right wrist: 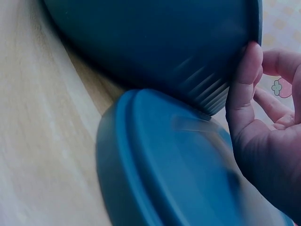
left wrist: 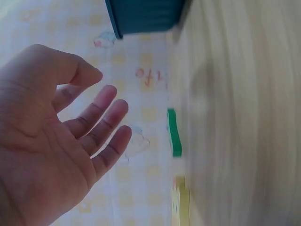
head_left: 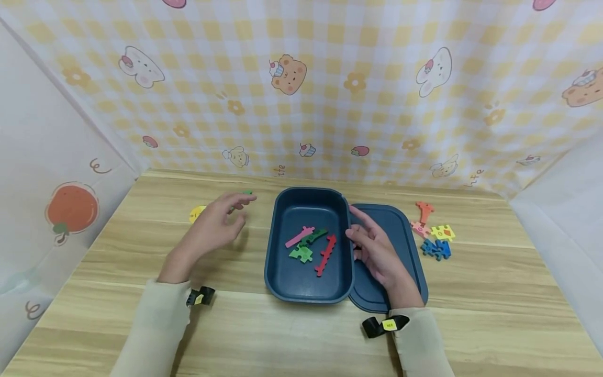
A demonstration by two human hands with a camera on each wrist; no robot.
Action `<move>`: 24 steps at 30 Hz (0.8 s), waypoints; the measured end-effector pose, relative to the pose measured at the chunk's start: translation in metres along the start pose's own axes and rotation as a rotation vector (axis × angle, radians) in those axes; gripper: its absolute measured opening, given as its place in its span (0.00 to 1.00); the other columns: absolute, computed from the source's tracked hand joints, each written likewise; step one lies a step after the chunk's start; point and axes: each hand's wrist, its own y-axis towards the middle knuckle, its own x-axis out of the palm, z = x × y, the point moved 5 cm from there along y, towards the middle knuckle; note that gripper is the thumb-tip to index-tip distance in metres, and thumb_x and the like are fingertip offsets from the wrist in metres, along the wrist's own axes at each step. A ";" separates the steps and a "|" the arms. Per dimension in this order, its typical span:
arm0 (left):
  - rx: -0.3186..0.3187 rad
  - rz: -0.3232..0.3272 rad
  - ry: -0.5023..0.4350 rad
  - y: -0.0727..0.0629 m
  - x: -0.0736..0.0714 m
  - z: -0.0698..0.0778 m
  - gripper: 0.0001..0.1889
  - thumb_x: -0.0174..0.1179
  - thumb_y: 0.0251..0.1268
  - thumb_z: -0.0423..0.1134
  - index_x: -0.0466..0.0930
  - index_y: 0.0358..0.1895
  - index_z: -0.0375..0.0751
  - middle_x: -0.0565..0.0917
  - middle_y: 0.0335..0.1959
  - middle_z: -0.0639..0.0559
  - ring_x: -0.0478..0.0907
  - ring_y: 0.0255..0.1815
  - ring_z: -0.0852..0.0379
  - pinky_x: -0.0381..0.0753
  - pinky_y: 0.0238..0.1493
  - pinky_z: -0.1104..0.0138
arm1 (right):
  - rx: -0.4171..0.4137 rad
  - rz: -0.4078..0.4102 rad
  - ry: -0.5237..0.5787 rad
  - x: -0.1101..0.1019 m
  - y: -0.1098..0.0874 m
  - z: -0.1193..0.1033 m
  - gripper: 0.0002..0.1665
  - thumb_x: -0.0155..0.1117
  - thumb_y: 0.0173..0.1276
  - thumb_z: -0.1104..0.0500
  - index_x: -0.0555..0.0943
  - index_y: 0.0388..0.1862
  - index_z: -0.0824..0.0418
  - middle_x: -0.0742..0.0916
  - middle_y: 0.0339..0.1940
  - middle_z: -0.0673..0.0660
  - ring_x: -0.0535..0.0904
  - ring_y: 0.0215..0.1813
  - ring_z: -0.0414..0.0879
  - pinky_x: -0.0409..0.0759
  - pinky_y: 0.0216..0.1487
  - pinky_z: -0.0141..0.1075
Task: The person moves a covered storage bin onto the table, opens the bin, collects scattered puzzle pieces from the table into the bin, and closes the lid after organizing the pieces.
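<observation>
- Standing on the worktop (head_left: 235, 335), the uncovered box (head_left: 287, 283) is pinched at its right wall by the right hand (head_left: 377, 254), presumably so that sliding is prevented.
- The left hand (head_left: 214, 225) is held well apart from the other, fingers loosely curved, nothing gripped; it is perhaps placed there because the green piece (left wrist: 173, 133) and yellow piece (head_left: 196, 213) are within easy reach.
- Inside the box, a pink strip (head_left: 297, 239), dark green piece (head_left: 313, 237), light green piece (head_left: 302, 254) and red piece (head_left: 325, 255) are gathered, contained by its walls.
- The lid (head_left: 395, 225) is laid beside the box, apparently so that the top is left accessible; whether its hidden edge is overlapped or pinned cannot be told.
- Beyond the lid, orange, pink, yellow and blue pieces (head_left: 444, 248) are clustered, seemingly grouped out of the way.
</observation>
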 end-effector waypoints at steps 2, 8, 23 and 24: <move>-0.026 0.003 0.017 -0.002 -0.003 -0.006 0.24 0.55 0.77 0.30 0.76 0.73 0.42 0.77 0.72 0.42 0.77 0.66 0.40 0.78 0.67 0.43 | 0.000 0.002 -0.001 0.000 0.000 0.000 0.41 0.58 0.82 0.61 0.56 0.88 0.48 0.82 0.38 0.43 0.78 0.31 0.35 0.81 0.29 0.26; -0.099 0.039 0.090 -0.006 -0.015 -0.025 0.26 0.55 0.76 0.31 0.75 0.74 0.47 0.73 0.77 0.42 0.80 0.46 0.43 0.78 0.43 0.54 | 0.005 0.011 -0.004 0.000 0.000 0.000 0.41 0.59 0.82 0.61 0.56 0.87 0.47 0.82 0.37 0.43 0.78 0.31 0.36 0.80 0.29 0.27; -0.184 -0.003 0.140 -0.011 -0.023 -0.059 0.36 0.57 0.72 0.30 0.60 0.83 0.39 0.61 0.82 0.30 0.69 0.73 0.29 0.71 0.71 0.35 | -0.001 0.008 -0.008 -0.001 0.001 0.001 0.41 0.59 0.82 0.60 0.56 0.87 0.47 0.82 0.37 0.43 0.78 0.30 0.36 0.80 0.29 0.27; -0.196 -0.006 0.142 -0.012 -0.024 -0.061 0.36 0.56 0.72 0.30 0.60 0.83 0.39 0.61 0.83 0.30 0.66 0.75 0.27 0.67 0.74 0.33 | 0.002 0.008 -0.007 -0.001 0.001 0.001 0.41 0.59 0.82 0.60 0.56 0.87 0.47 0.82 0.37 0.43 0.78 0.30 0.36 0.80 0.29 0.27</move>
